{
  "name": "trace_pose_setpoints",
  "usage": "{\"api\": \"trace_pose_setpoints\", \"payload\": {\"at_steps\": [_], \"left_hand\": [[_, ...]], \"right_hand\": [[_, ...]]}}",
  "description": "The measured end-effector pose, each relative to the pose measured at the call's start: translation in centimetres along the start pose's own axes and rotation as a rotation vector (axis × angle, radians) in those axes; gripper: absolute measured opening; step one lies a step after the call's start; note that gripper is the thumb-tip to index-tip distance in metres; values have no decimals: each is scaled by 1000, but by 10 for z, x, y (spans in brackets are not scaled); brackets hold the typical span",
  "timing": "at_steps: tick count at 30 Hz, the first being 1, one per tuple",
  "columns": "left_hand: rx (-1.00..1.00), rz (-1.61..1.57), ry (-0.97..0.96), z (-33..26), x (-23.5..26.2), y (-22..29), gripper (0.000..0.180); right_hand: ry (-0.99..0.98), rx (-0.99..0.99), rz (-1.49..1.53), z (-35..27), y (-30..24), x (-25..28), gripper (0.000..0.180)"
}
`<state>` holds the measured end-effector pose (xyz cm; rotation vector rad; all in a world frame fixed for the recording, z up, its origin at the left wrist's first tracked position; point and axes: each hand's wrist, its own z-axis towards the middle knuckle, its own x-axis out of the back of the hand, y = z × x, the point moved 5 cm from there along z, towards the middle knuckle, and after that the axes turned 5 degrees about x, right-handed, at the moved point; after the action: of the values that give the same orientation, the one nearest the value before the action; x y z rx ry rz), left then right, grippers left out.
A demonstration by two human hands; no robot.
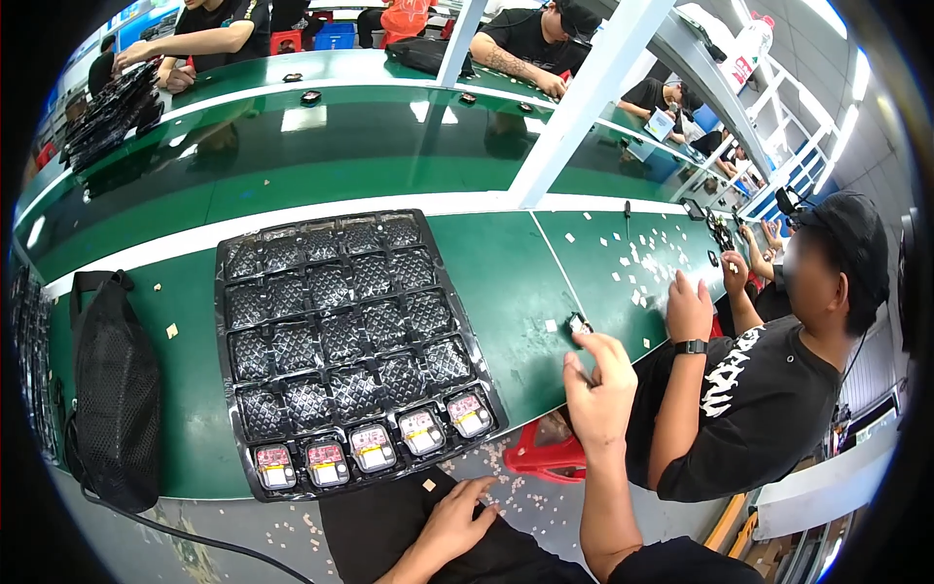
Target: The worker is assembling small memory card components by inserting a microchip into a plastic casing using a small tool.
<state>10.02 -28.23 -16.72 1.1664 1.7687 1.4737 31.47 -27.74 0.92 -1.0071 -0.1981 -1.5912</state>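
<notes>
My left hand rests on my dark-trousered thigh, fingers stretched out and holding nothing. My right hand reaches over the green bench, thumb and forefinger apart. Just beyond its fingertips is a small black device with a pale part; whether a finger touches it is hard to tell. To the left lies a large black plastic tray with rows of textured pockets. Several small square devices with silver, red and yellow faces sit in its nearest row.
A black mesh bag lies left of the tray, near a cable. Small paper squares scatter the green bench. A white post rises behind it. At right, a co-worker sits close, hands over the bench. A red stool stands below.
</notes>
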Motion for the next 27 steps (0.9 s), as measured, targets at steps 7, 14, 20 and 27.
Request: {"api": "trace_pose_setpoints", "payload": {"at_steps": [7, 14, 20, 27], "left_hand": [[-59, -17, 13, -6, 5, 12, 41], [-428, -153, 437, -51, 47, 81, 29], [-509, 58, 809, -87, 82, 108, 44], [-579, 255, 831, -96, 91, 106, 53]], "right_hand": [[-146, -203, -72, 17, 50, -17, 50], [-245, -247, 1010, -34, -34, 11, 56], [-803, -302, 1162, -97, -94, -12, 50], [-811, -394, 1295, -107, -115, -24, 45]]}}
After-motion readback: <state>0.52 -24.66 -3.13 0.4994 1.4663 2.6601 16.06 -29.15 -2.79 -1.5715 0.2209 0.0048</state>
